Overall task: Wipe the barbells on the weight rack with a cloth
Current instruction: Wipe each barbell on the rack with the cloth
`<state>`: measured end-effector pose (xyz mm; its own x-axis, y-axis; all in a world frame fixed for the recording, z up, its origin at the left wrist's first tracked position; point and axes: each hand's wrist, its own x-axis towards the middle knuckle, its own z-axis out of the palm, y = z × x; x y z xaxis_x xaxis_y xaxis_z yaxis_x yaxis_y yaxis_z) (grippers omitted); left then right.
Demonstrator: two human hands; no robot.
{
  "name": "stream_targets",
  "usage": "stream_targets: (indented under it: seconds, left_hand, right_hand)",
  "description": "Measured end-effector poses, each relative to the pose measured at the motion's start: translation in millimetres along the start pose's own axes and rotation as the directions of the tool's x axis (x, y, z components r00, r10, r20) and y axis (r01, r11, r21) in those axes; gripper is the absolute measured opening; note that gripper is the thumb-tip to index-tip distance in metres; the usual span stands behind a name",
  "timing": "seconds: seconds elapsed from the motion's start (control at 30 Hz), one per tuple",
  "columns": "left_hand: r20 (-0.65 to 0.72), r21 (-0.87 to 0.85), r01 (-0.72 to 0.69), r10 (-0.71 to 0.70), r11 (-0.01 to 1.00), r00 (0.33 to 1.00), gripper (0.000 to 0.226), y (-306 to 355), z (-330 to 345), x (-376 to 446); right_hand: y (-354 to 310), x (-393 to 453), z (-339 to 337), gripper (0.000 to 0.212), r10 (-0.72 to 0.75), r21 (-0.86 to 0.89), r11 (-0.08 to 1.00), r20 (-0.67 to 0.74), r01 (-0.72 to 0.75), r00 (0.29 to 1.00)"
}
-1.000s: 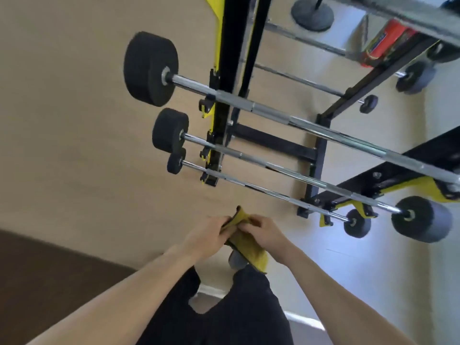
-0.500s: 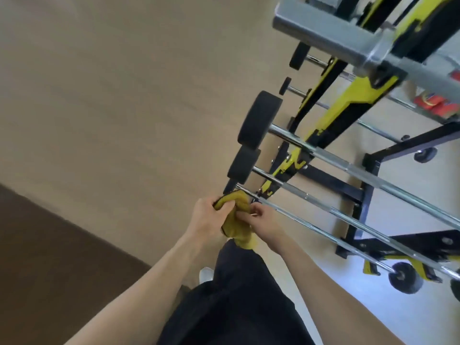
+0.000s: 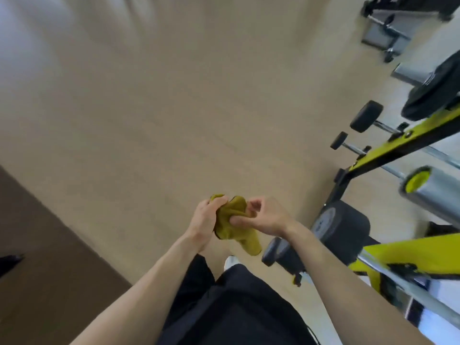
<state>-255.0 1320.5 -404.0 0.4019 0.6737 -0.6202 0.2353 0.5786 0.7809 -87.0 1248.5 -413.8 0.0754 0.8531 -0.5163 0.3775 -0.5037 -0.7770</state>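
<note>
A crumpled yellow cloth (image 3: 234, 225) is bunched between both hands in front of my waist. My left hand (image 3: 205, 221) grips its left side. My right hand (image 3: 263, 216) pinches its right side with thumb and fingers. The black and yellow weight rack (image 3: 388, 155) stands at the right edge, an arm's length from the hands. Barbells with black end weights (image 3: 366, 116) rest on it, and a large black barbell weight (image 3: 341, 226) sits just right of my right wrist. Neither hand touches a barbell.
Beige floor (image 3: 149, 120) fills most of the view, with a dark brown mat (image 3: 37, 257) at lower left. A silver bar sleeve with a yellow end cap (image 3: 428, 189) juts out at right. Grey gym equipment (image 3: 388, 26) stands at top right.
The view has swung left, so the rack slid to the right edge. The hands with the cloth have come off the lowest bar and now bunch the cloth away from it.
</note>
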Motion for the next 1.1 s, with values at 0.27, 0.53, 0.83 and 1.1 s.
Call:
stream_targets:
  seconds: [0.27,0.53,0.83,1.1]
  left_hand:
    - [0.178,0.221,-0.023,-0.017,0.975,0.984,0.012,116,5,166]
    - [0.521,0.566,-0.204,-0.155,0.799,0.839,0.019,236,48,284]
    - [0.659,0.702,-0.47,-0.237,0.534,0.714,0.018,315,198,417]
    - [0.636,0.758,-0.485,-0.329,0.435,0.698,0.028,390,356,521]
  right_hand:
    - [-31,125,-64,0.023,0.236,0.341,0.934,-0.357,-0.109,0.904]
    - [-73,191,-142,0.018,0.324,0.526,0.851,-0.509,-0.01,0.798]
    - [-28,252,-276,0.007,0.549,0.656,0.753,-0.673,0.057,0.496]
    - [18,277,-446,0.032,0.569,0.648,0.75,-0.733,0.129,0.374]
